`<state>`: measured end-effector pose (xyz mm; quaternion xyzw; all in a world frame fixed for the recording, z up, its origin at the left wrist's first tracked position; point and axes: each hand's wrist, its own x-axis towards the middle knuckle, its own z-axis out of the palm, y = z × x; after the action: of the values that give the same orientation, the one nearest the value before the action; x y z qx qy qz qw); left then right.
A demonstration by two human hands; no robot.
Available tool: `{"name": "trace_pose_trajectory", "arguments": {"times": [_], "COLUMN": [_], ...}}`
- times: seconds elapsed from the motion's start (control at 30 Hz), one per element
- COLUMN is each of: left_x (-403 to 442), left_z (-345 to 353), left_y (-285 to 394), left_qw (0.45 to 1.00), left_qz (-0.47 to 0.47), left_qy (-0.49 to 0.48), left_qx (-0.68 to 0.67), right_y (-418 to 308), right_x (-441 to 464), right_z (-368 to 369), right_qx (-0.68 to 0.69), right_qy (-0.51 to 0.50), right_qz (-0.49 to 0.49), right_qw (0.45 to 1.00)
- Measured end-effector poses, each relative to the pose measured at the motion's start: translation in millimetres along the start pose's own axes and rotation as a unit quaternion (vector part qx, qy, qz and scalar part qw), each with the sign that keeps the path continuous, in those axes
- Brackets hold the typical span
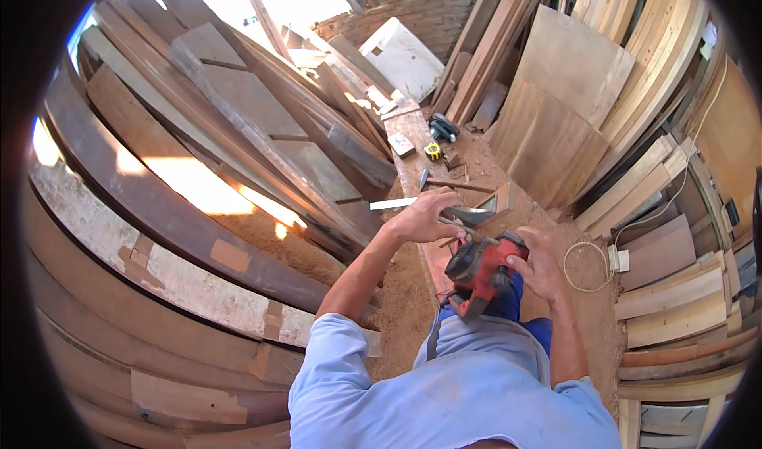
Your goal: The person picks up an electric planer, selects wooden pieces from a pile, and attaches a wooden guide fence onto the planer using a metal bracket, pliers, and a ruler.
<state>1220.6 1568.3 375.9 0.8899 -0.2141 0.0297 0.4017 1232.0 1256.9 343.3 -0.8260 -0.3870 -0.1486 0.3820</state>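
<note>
A red and black handheld power tool point(480, 270) rests against my lap, its exact kind hard to make out. My right hand point(540, 262) grips its right end, thumb on the near side. Just beyond the tool's upper left is my left hand point(429, 217), fingers pinched together near a thin strip; what they hold is partly hidden. Past those fingers shows a grey metal piece point(470, 213), and a white strip point(393, 204) sticks out to the left. Farther along the plank point(409, 124) lie a hammer point(460, 185), a yellow tape measure point(432, 151), a small pale block point(402, 144) and a dark green tool point(443, 128).
Long boards point(238, 108) lean and stack along the left side. Wide wooden panels point(556, 108) and more timber point(675, 290) line the right. A pale cable point(587, 244) loops beside a white socket box point(619, 259). Sawdust covers the floor point(405, 294). A white panel point(402, 59) stands at the back.
</note>
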Motion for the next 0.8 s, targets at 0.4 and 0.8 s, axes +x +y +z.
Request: {"name": "trace_pose_trajectory", "arguments": {"times": [0.4, 0.8], "left_x": [6.5, -0.5], "left_z": [13.4, 13.9], "left_y": [-8.7, 20.0], "left_qw": [0.999, 0.985], "left_qz": [0.000, 0.121], "left_qy": [0.024, 0.091], "left_qx": [-0.028, 0.081], "right_y": [16.5, -7.4], "right_x": [-19.2, -16.7], "right_z": [8.8, -3.4], "right_qx": [0.212, 0.134], "right_qy": [-0.096, -0.078], "right_qz": [0.192, 0.143], "right_qw": [0.953, 0.977]}}
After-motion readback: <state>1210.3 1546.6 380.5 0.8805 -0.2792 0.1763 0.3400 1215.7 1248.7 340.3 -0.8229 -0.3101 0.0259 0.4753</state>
